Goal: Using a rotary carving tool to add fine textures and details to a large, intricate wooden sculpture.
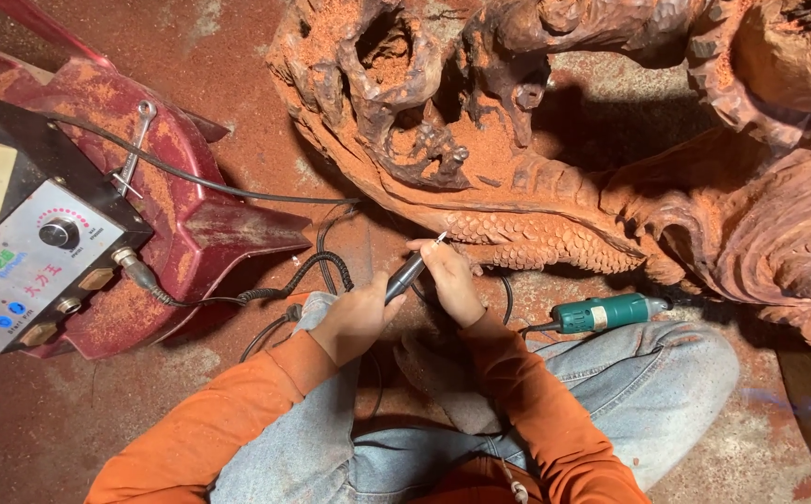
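Hands both wrapped on one rotary handpiece (409, 273), left hand (354, 320), right hand (449, 280), one wood carving (555, 159), one green grinder (606, 313)

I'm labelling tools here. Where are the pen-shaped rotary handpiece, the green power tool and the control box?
pen-shaped rotary handpiece (408, 273), head view, dark barrel.
green power tool (606, 312), head view, green body.
control box (37, 271), head view, grey front panel.
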